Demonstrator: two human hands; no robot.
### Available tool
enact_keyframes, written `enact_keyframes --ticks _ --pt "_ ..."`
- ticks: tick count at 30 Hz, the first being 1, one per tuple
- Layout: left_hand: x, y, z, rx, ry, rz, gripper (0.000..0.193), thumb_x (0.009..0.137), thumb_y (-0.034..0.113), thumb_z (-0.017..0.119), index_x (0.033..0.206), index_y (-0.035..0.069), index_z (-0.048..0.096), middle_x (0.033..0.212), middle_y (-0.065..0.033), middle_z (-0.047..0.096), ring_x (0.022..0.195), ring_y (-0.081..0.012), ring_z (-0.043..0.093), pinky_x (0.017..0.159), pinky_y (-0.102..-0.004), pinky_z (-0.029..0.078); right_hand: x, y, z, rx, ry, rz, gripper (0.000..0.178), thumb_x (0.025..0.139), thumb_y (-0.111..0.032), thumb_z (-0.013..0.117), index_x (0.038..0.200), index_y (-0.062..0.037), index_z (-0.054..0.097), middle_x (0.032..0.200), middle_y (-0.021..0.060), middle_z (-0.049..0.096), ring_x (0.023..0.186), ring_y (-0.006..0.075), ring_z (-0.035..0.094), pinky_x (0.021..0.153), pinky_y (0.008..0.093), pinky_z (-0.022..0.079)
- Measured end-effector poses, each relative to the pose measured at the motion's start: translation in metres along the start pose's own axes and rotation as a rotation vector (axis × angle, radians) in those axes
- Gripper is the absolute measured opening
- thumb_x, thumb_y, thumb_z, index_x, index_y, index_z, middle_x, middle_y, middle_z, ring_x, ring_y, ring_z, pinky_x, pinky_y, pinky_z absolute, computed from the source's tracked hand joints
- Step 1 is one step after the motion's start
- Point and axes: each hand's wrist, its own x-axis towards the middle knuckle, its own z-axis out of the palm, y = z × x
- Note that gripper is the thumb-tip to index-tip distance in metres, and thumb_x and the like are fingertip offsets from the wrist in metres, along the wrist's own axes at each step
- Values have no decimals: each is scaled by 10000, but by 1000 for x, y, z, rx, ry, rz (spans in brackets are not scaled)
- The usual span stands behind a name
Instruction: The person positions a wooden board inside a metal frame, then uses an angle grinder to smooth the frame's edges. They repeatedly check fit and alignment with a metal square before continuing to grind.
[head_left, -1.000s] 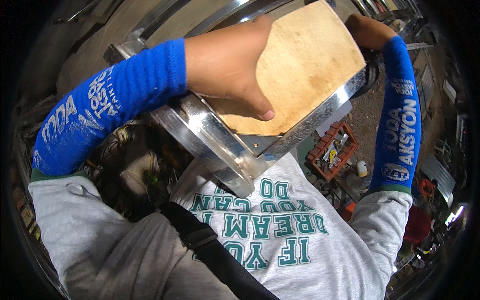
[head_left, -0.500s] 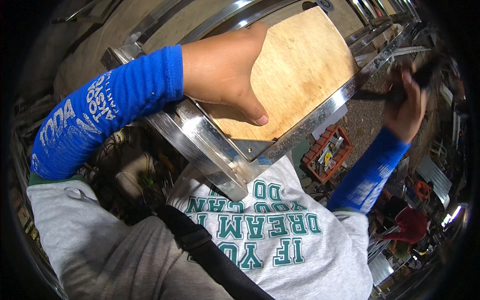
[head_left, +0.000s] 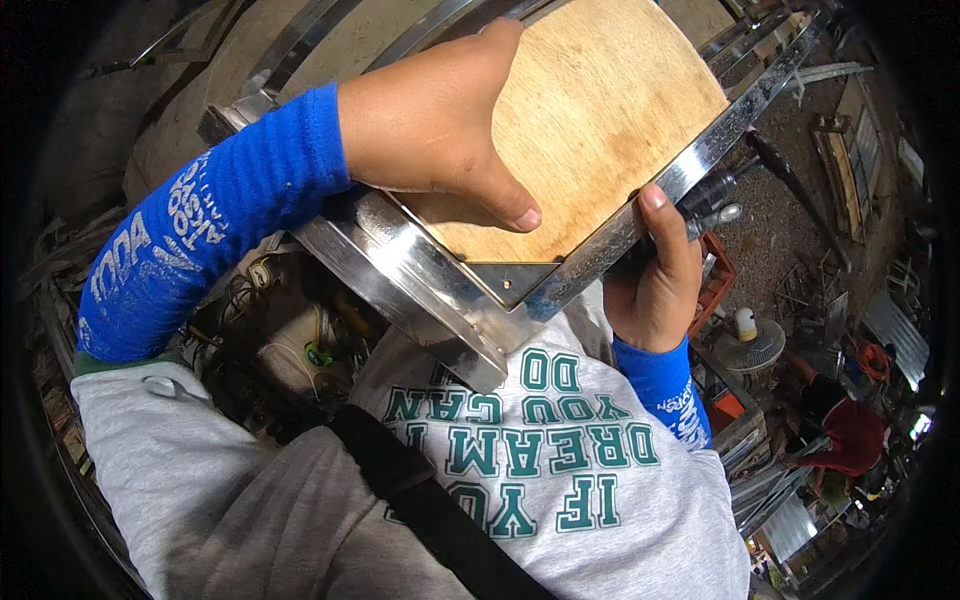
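A pale plywood panel (head_left: 610, 110) lies within a shiny metal frame (head_left: 690, 165). My left hand (head_left: 440, 125), in a blue sleeve, grips the panel. Its thumb stretches across the wood, and the other fingertips are out of sight. A dark triangular corner plate (head_left: 507, 282) with a small hole shows at the panel's near corner. At the frame's right rail is my right hand (head_left: 662, 275), thumb up against the metal, closed on a black tool (head_left: 708, 196) with a silvery part. Its fingers are mostly hidden, and the tool's exact kind cannot be made out.
A dark cable or hose (head_left: 800, 190) trails right of the tool. On the ground at right are an orange-red crate (head_left: 712, 285), partly covered, and a fan (head_left: 750, 345). A co-worker in a dark red top (head_left: 850, 445) bends at lower right. Wires (head_left: 265, 280) lie at left.
My right hand has come in from the far right to the frame's right rail, bringing the black tool. My left hand remains on the panel, which has shifted slightly.
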Motion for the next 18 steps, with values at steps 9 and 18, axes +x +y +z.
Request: enact_keyframes --ticks 9,18 --pt "7 -6 1 50 -17 -97 1123 614 185 991 1500 -78 353 1404 -255 576 1330 -333 579 1118 -410 475 14 8 4 -7 149 6 303 979 -162 666 1200 45 653 1135 141 742 1045 235 715 981 388 548" --pt "8 -4 5 100 -4 -163 1106 617 219 985 1477 -89 362 1371 -262 584 1301 -343 594 1113 -409 478 16 10 0 -55 160 -48 271 969 -155 654 1157 40 656 1096 132 747 1004 222 725 943 377 565"
